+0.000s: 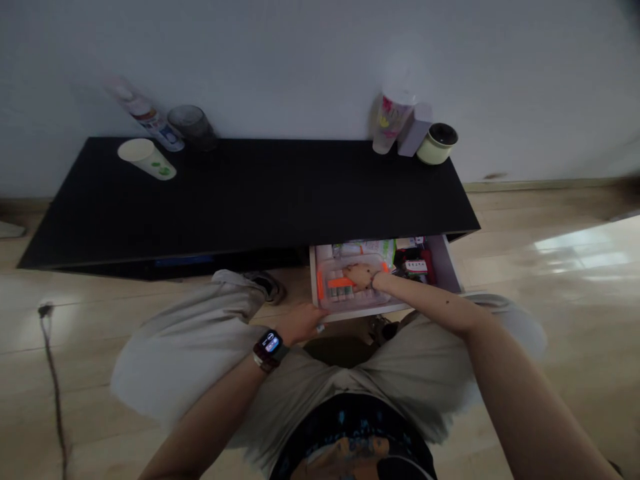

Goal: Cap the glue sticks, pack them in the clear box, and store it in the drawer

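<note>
Right hand (361,275) and left hand (300,321) are both at the open drawer (453,263), which sits at 4 o'clock in my view from far away. The clear box (357,307) is in the drawer, on its 9 o'clock side. I see the right hand palm down over the box with its fingers bent, next to an orange strip (340,283). I can't tell if they are pinching something. The left hand is at the drawer's 8 o'clock corner, and I can't tell if it is gripping the edge. It has a watch (271,343) on its wrist. A small white pack (416,267) lies at 3 o'clock from the box.

On the black desk (280,193) I see a paper cup (147,160), a spray can (155,127) and a dark glass (193,127) at 10 o'clock. A cup with flowers (393,120) stands at 1 o'clock, and a cream pot (434,148) is at 2 o'clock.
</note>
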`<act>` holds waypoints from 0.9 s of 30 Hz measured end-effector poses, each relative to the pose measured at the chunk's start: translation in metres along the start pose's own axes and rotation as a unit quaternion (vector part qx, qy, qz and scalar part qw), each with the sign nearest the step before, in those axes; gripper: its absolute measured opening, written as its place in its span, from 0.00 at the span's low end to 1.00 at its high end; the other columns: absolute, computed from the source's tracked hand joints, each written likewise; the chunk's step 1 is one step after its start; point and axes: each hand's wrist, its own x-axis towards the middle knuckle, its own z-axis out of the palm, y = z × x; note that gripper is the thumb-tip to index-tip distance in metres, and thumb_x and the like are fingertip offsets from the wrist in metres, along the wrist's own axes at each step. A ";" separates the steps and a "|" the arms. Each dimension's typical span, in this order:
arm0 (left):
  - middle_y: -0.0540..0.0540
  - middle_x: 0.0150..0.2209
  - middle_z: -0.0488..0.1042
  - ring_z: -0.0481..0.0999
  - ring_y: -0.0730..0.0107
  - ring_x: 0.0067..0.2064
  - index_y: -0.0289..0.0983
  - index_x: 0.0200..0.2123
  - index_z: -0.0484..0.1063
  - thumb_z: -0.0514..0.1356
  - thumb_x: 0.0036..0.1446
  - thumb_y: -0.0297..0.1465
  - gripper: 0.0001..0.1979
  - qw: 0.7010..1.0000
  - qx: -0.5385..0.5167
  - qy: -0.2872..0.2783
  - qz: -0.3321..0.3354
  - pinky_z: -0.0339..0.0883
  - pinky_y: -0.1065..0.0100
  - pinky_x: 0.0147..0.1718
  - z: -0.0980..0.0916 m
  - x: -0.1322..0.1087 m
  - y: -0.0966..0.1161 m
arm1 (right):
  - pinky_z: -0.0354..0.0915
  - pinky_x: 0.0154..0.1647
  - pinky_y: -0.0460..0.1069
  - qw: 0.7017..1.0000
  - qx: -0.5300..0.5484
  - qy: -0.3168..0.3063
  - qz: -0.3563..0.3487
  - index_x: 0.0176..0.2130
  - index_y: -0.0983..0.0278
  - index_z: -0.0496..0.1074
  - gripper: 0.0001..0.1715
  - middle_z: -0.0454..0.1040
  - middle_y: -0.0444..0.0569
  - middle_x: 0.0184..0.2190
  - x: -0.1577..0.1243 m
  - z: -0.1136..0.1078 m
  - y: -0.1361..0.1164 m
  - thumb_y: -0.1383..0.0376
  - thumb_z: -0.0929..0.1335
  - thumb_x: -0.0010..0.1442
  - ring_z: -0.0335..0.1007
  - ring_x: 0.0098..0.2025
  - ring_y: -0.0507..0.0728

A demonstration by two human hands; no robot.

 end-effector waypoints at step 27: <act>0.29 0.72 0.44 0.38 0.45 0.73 0.30 0.70 0.48 0.62 0.54 0.45 0.47 0.965 0.106 0.238 -0.031 0.28 0.42 0.68 -0.013 0.019 -0.022 | 0.41 0.67 0.70 0.974 -0.150 0.130 -0.108 0.71 0.64 0.45 0.64 0.42 0.65 0.72 -0.044 -0.059 -0.015 0.45 0.74 0.50 0.34 0.72 0.76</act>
